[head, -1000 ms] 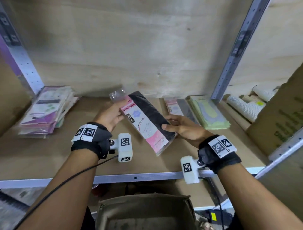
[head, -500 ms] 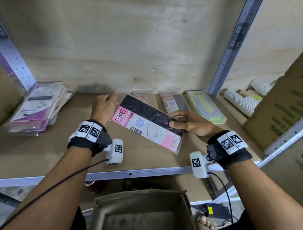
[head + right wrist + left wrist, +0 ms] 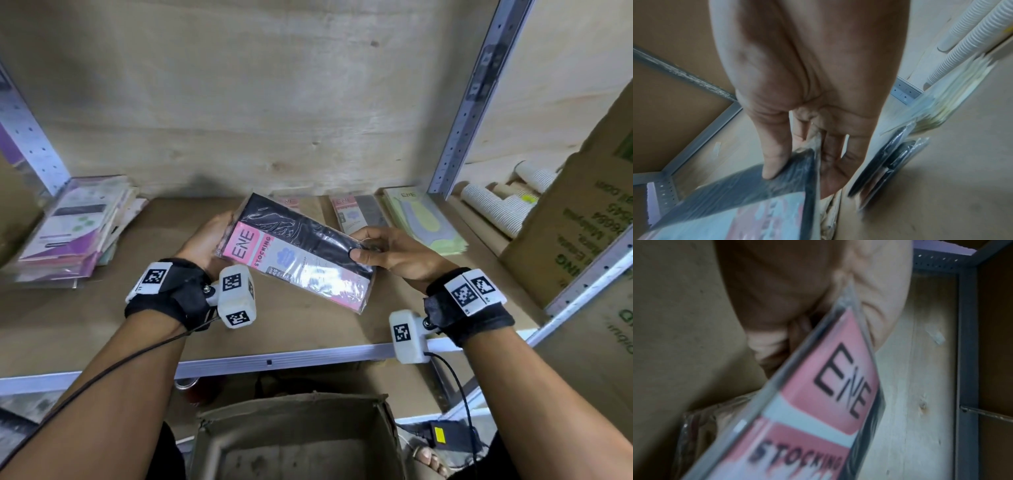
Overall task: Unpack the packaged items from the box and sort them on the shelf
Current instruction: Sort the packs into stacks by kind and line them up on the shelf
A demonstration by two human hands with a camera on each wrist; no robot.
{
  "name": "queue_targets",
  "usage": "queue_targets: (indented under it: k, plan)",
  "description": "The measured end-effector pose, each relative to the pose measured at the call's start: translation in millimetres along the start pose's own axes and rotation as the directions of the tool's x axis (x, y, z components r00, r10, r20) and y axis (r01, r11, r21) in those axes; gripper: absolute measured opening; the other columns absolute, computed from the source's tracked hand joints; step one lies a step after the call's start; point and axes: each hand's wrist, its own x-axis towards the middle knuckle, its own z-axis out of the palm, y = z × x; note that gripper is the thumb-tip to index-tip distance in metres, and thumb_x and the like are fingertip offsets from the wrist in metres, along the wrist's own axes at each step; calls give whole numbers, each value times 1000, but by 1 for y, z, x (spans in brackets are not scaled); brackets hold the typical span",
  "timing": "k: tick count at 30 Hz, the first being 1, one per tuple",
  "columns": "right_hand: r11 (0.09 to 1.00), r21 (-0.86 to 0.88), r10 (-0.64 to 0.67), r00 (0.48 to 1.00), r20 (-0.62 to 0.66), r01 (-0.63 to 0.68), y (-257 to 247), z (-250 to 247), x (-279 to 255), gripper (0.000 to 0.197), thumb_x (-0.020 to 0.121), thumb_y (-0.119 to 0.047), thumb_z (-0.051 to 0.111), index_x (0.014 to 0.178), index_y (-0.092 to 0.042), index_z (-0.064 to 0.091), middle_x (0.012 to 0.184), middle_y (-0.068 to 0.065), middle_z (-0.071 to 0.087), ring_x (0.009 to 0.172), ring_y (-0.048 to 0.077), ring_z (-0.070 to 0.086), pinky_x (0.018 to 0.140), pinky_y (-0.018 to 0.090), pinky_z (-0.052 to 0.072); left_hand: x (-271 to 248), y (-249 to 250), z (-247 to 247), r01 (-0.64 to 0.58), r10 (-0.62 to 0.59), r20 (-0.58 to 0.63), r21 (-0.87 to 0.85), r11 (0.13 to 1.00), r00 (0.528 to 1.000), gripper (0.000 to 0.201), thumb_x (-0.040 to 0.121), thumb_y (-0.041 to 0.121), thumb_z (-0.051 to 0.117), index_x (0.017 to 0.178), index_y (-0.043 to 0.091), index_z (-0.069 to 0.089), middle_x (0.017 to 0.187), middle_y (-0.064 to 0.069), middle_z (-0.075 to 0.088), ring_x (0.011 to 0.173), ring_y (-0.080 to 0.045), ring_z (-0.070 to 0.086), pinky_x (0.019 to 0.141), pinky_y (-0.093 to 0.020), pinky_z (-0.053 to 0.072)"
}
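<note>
A flat stocking pack [image 3: 294, 250], black with a pink ENE label in clear wrap, hangs tilted above the wooden shelf board [image 3: 102, 325]. My left hand [image 3: 205, 240] grips its left end, and that label end [image 3: 818, 418] lies against the palm in the left wrist view. My right hand [image 3: 387, 253] pinches the right edge, thumb on the black face [image 3: 748, 203] and fingers underneath. The open cardboard box [image 3: 291, 402] stands below the shelf's front rail; what lies inside it is blurred.
Purple packs [image 3: 72, 229] are piled at the shelf's left. Pink and grey packs [image 3: 356, 214] and a green pack [image 3: 424, 219] lie at the back right. A metal post [image 3: 469, 102] separates ribbed paper cups [image 3: 493, 209] and a large carton [image 3: 582, 233].
The pack has turned in my hands so its ENE label faces me and reads clearly. Both hands kept hold of it; the left hand slid along to the label end.
</note>
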Motion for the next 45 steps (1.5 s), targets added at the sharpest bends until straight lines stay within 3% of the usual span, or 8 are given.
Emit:
queue_targets:
  k: [3, 8, 12, 19, 27, 30, 35, 45]
  plan:
    - [999, 43, -2, 1000, -17, 3, 6, -4, -1, 19, 94, 0, 60, 111, 9, 60, 104, 16, 67, 98, 25, 63, 90, 35, 48, 5, 0, 6, 100, -110, -39, -208, 973, 993, 47, 101, 47, 45, 70, 18, 65, 42, 4, 61, 33, -5, 57, 33, -13, 42]
    - [977, 209, 66, 995, -74, -49, 14, -15, -6, 31, 88, -9, 66, 115, 8, 61, 109, 22, 69, 99, 31, 64, 90, 37, 49, 18, -12, 8, 210, -198, 103, -724, 657, 975, 46, 97, 58, 46, 96, 14, 60, 65, 2, 63, 40, -8, 50, 34, -17, 35]
    - [925, 374, 130, 978, -161, -62, 21, -17, -3, 43, 78, -17, 74, 117, 0, 65, 113, 27, 65, 98, 38, 57, 84, 45, 41, 23, -15, 28, 199, -152, 129, -570, 797, 980, 62, 95, 65, 43, 96, 8, 67, 71, -4, 65, 53, -11, 54, 45, -19, 45]
    - [842, 539, 157, 947, -279, 20, 28, -20, 9, 20, 83, -7, 75, 101, -5, 67, 96, 12, 76, 79, 23, 75, 63, 28, 61, 16, -12, 78, 63, -9, 288, -181, 981, 958, 47, 88, 46, 69, 120, 12, 67, 93, -6, 70, 67, -16, 63, 58, -23, 54]
    - [864, 504, 218, 887, -407, 19, 24, -38, 25, 32, 79, -8, 81, 102, -6, 59, 104, 15, 68, 68, 17, 72, 58, 26, 59, 34, -6, 110, -74, 62, 309, 26, 997, 949, 32, 84, 12, 78, 113, 9, 68, 87, -6, 75, 69, -13, 70, 67, -23, 59]
    - [920, 382, 264, 855, -447, -84, 25, -51, 27, 36, 82, -10, 78, 111, 1, 61, 111, 16, 65, 89, 28, 71, 66, 33, 61, 41, 2, 125, -82, 52, 287, 91, 993, 957, 31, 82, 9, 79, 112, 7, 69, 99, -10, 76, 75, -17, 75, 66, -21, 59]
    - [961, 141, 275, 818, -505, -236, 30, -71, 25, 33, 82, -15, 79, 110, -2, 66, 93, 11, 70, 58, 15, 68, 58, 25, 57, 51, 10, 147, -74, 3, 329, 203, 976, 944, 17, 82, 2, 78, 91, 15, 70, 95, -3, 76, 76, -14, 76, 66, -22, 60]
    - [936, -68, 255, 800, -543, -345, 35, -66, 27, 21, 74, -16, 85, 69, -16, 65, 77, 4, 67, 67, 15, 65, 58, 25, 57, 61, 10, 160, -3, -104, 203, 466, 885, 974, 27, 79, 2, 81, 75, 14, 57, 103, -16, 72, 84, -27, 76, 89, -44, 59]
